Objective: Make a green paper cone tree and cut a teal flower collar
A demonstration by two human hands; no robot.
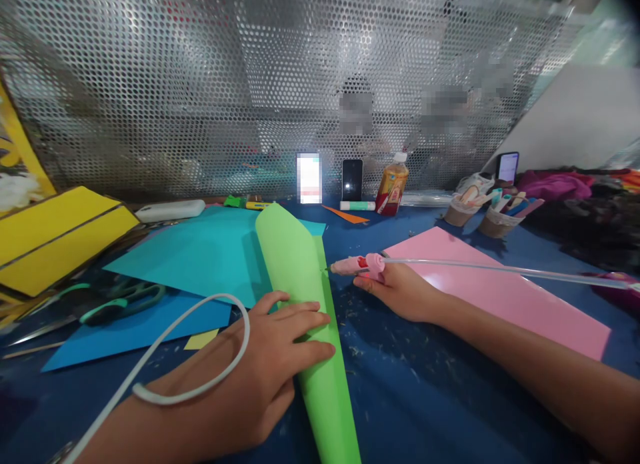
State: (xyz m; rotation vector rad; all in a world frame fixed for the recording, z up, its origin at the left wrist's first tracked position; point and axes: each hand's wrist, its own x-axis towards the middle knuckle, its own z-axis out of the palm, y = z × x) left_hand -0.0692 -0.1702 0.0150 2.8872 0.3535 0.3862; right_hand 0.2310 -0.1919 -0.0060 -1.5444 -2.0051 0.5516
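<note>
My left hand (285, 357) lies flat on a rolled cone of green paper (300, 277), pressing it to the blue table, with a white cable (200, 377) looped around my wrist. My right hand (395, 291) grips a pink hot glue gun (357, 265), its nozzle pointing left at the green cone's edge, close to it. A clear cord (500, 267) runs from the gun to the right, above a pink paper sheet (500, 297). Under the cone's left side lies a teal paper sheet (190, 257), and a darker blue sheet (125, 337) sits near my left forearm.
Green-handled scissors (123, 304) and yellow card (60, 241) lie at the left. A perforated metal screen (250, 84) stands along the far edge, before two phones, a bottle (393, 187) and cups of markers (500, 221). Paper scraps litter the table (400, 384).
</note>
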